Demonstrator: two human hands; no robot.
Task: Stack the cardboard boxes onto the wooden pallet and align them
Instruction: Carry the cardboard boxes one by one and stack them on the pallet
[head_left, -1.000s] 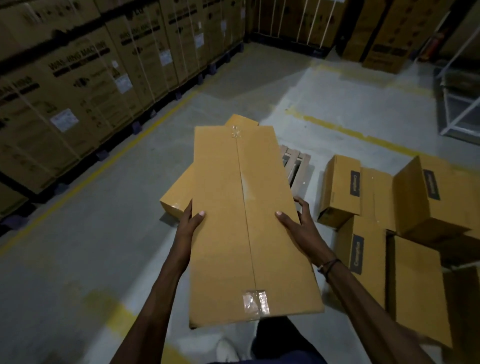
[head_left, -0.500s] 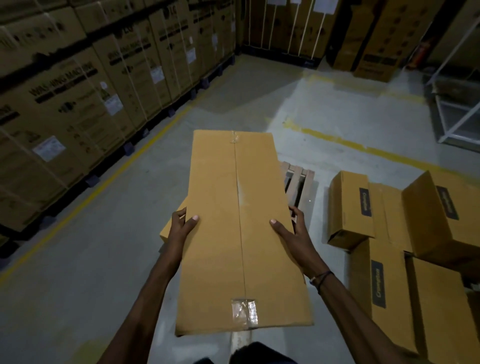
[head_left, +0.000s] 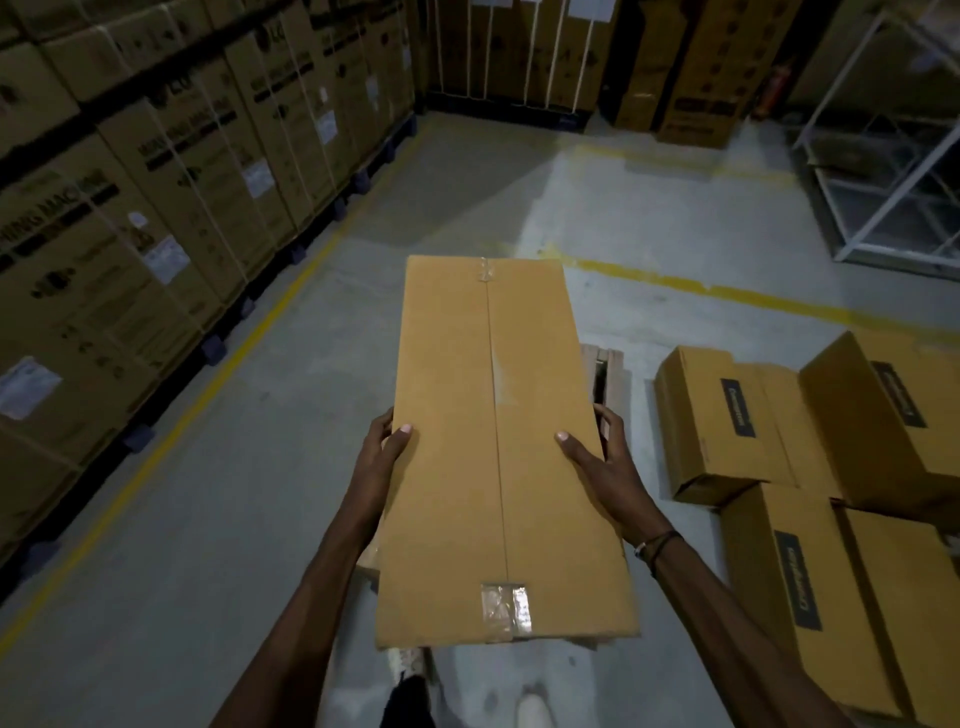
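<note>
Warehouse floor (head_left: 218, 519) | long cardboard box (head_left: 498, 447) held by both grips, left hand (head_left: 382, 449) and right hand (head_left: 602, 457) clasping its sides | long axis points away | wooden pallet (head_left: 605, 374) directly beneath, mostly hidden | hands equally near

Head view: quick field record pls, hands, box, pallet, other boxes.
held box: long cardboard box, taped seam facing up
left hand: left hand grips the box's left edge, thumb on top
right hand: right hand grips the right edge, thumb on top
pallet: wooden pallet, mostly hidden behind the box
other boxes: loose boxes on the floor at right
</note>
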